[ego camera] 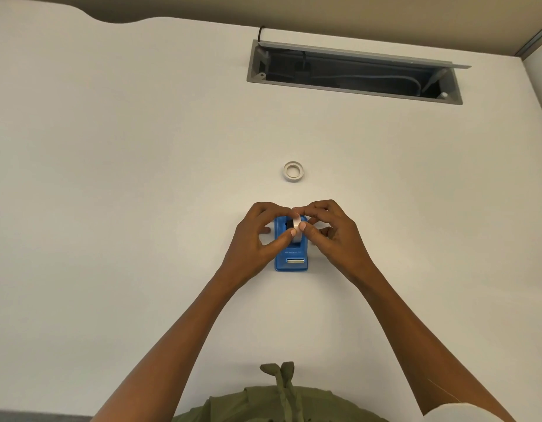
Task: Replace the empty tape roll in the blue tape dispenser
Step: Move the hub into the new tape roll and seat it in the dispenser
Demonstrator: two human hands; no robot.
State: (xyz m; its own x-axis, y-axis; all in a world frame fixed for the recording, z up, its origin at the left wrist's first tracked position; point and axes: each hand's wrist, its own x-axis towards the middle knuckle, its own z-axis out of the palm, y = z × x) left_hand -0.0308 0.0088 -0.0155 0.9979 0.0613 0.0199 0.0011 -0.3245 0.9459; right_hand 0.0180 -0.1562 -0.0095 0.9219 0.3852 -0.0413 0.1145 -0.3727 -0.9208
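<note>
The blue tape dispenser (291,259) stands on the white desk (141,178), its metal cutter facing me. A white tape roll (297,227) sits upright in its cradle, on a black hub. My left hand (259,236) pinches the roll from the left, thumb on its near side. My right hand (330,231) pinches it from the right with thumb and fingertips. Both hands hide the back of the dispenser. A thin white ring, the empty tape core (293,171), lies flat on the desk just beyond my hands.
An open grey cable hatch (355,71) with cords inside is sunk into the desk at the back right. The desk's far edge curves at top left. My green garment shows at the bottom.
</note>
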